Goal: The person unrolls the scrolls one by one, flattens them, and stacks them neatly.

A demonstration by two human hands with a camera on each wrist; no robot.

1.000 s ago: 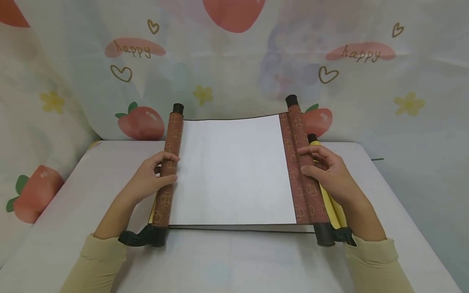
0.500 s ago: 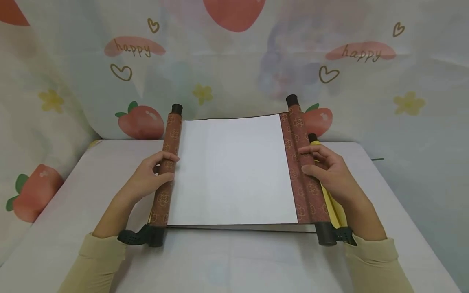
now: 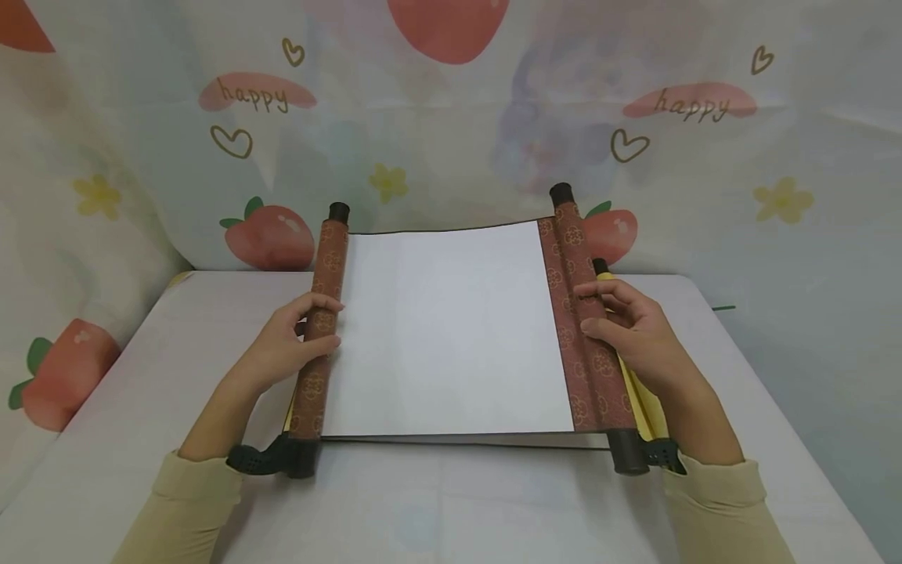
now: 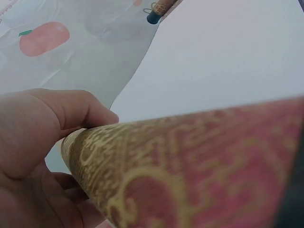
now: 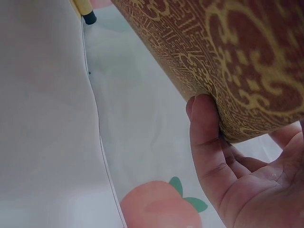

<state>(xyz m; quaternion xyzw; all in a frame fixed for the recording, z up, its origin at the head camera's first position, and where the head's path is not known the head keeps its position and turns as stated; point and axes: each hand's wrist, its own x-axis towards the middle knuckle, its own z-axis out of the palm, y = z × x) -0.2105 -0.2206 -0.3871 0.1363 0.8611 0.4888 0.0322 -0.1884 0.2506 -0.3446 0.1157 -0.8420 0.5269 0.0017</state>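
A hanging scroll with a blank white sheet [image 3: 451, 337] spreads between two red-brown patterned rollers with black end knobs. My left hand [image 3: 282, 348] grips the left roller [image 3: 314, 384], thumb and fingers around its middle. With my right hand [image 3: 637, 337] I hold the right roller [image 3: 604, 368], which tilts outward at its near end. In the left wrist view the gold-figured roller [image 4: 166, 171] lies between thumb and fingers. The right wrist view has the right roller [image 5: 247, 57] held up, apart from a white sheet [image 5: 47, 118] below it.
Beneath the red scroll lies another one; its yellow roller [image 3: 648, 411] shows past the right roller, and its sheet's near edge peeks out in front. A white cloth covers the table [image 3: 437, 517]. Behind hangs a curtain [image 3: 451, 141] printed with fruit and hearts.
The left roller has shifted very slightly left and the right roller's near end very slightly right, so the sheet shows a little wider. Both hands keep their grip.
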